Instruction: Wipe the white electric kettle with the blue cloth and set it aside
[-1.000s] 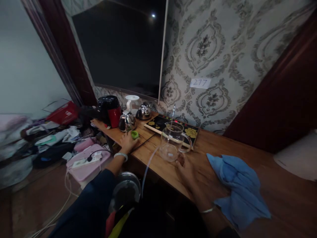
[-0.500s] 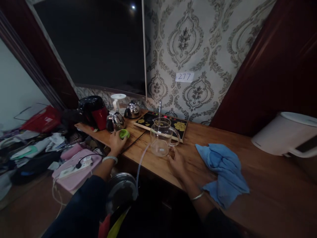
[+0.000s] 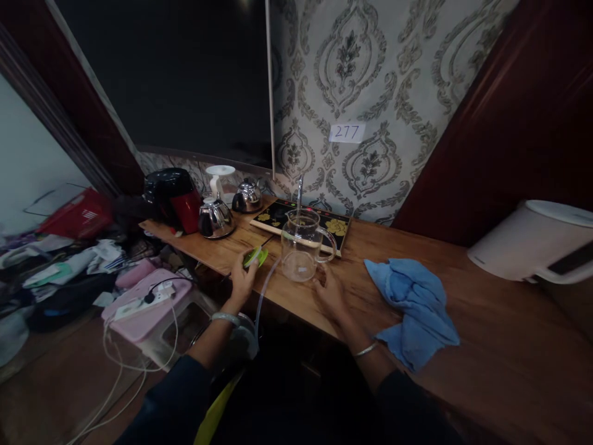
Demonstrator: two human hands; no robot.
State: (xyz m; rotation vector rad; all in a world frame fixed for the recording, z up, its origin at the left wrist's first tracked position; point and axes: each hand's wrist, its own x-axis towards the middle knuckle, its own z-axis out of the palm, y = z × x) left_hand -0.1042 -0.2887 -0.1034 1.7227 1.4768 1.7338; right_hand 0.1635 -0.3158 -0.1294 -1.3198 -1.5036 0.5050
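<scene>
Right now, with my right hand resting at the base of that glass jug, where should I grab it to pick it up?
Probably by the looped handle. It juts out from the glass jug toward the blue cloth, so come in from that side with the right hand. The jug stands upright, and its smooth clear wall likely offers less purchase than the loop.

On the counter (image 3: 463, 383), the jug (image 3: 302, 246) stands just in front of the hob (image 3: 324, 225), with the right hand (image 3: 330, 290) on the counter touching its near side and the left hand (image 3: 243, 278) to its left at the counter's edge, holding the lid (image 3: 254, 256). Left of the hob and further back stand two kettles (image 3: 215, 217) (one behind the other) and, leftmost, a cooker (image 3: 173, 198); the cloth (image 3: 412, 309) lies right of the jug, and a white kettle (image 3: 532, 241) sits far right. Below the counter's left end, a power strip (image 3: 139, 303) lies on a box (image 3: 152, 321).
</scene>
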